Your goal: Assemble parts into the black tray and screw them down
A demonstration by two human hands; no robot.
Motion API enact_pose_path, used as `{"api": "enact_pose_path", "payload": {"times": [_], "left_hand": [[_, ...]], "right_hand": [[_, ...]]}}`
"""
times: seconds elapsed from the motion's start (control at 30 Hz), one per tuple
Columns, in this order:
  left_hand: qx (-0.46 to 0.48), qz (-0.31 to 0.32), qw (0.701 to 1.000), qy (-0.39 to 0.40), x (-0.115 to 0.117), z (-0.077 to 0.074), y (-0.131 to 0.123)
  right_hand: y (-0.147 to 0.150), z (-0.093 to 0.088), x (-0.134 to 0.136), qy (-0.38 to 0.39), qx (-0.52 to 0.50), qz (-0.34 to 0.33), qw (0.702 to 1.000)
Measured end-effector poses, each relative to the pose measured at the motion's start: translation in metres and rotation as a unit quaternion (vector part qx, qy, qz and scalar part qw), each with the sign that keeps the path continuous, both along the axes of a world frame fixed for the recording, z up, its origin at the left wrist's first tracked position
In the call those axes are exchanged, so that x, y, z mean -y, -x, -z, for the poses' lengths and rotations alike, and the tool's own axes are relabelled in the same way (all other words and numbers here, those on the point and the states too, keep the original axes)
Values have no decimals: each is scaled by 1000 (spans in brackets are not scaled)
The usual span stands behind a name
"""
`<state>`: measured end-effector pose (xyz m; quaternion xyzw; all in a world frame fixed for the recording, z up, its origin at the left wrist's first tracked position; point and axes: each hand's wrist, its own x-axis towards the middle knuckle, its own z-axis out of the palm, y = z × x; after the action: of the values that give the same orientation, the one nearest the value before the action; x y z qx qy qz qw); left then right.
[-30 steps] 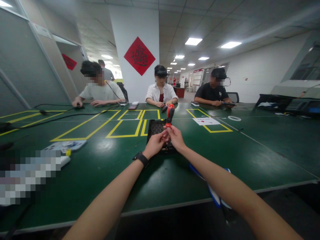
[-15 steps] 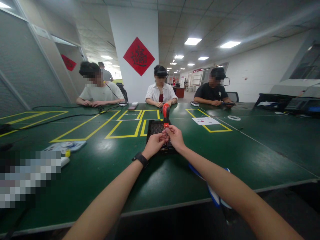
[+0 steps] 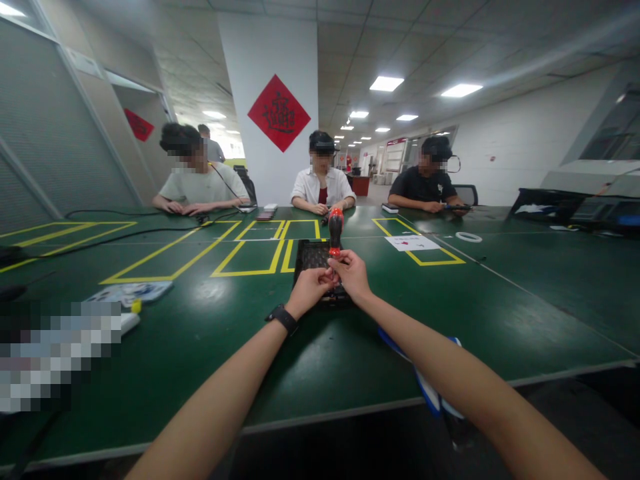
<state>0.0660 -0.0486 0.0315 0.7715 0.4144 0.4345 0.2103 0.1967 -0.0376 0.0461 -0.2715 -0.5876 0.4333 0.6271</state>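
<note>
A screwdriver [image 3: 336, 230] with a red and black handle stands nearly upright over a black ridged plastic case [image 3: 313, 255]. My right hand [image 3: 351, 272] has its fingers closed around the lower part of the screwdriver, just under the handle. Close against it, my left hand [image 3: 314, 288] pinches near the screwdriver's tip, above the case. Whatever lies between the left fingertips is too small and covered to make out. The tip and the near part of the case are mostly hidden behind both hands.
Yellow tape rectangles [image 3: 245, 274] mark the green table [image 3: 210, 347]. A printed sheet [image 3: 411, 243] and a white ring [image 3: 469, 237] lie to the right. Blue-edged items [image 3: 425, 387] sit beneath my right forearm. Three people sit across the table. Black cables [image 3: 100, 241] run along the left.
The screwdriver's handle has shifted slightly to the right and turned, showing more black toward me. Both hands stay almost in place over the case.
</note>
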Motion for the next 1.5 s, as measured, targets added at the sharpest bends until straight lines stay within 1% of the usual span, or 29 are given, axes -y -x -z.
{"api": "enact_pose_path", "payload": {"times": [0.13, 0.27, 0.37, 0.5, 0.63, 0.8, 1.13, 1.2, 1.4, 1.5], "left_hand": [[-30, -1, 999, -9, 2, -2, 0], [-50, 14, 998, -20, 2, -3, 0], [-54, 16, 998, -28, 2, -3, 0], [-48, 14, 998, -36, 1, -3, 0], [-54, 0, 998, -28, 1, -2, 0], [-47, -16, 999, -22, 1, -2, 1], [-10, 7, 1000, 14, 3, -4, -2], [-15, 6, 1000, 9, 4, -4, -2], [-45, -33, 998, -42, 4, -2, -1], [-43, -33, 997, -53, 3, -1, -1]], "right_hand": [[-1, 1, -2, 10, 14, -8, 1000], [-2, 1, -4, 32, 35, -34, 998], [-3, 1, -4, 34, 40, -47, 998], [-3, 1, -3, 28, 31, -32, 999], [-2, 2, -3, 22, 20, -14, 999], [-1, 2, -3, 1, 6, -14, 1000], [1, 0, 1, 1, 3, -10, 1000], [0, -1, 1, 0, 2, -14, 1000], [-1, 1, -5, 8, 22, -32, 999], [-3, 2, -7, 13, 18, -42, 999]]}}
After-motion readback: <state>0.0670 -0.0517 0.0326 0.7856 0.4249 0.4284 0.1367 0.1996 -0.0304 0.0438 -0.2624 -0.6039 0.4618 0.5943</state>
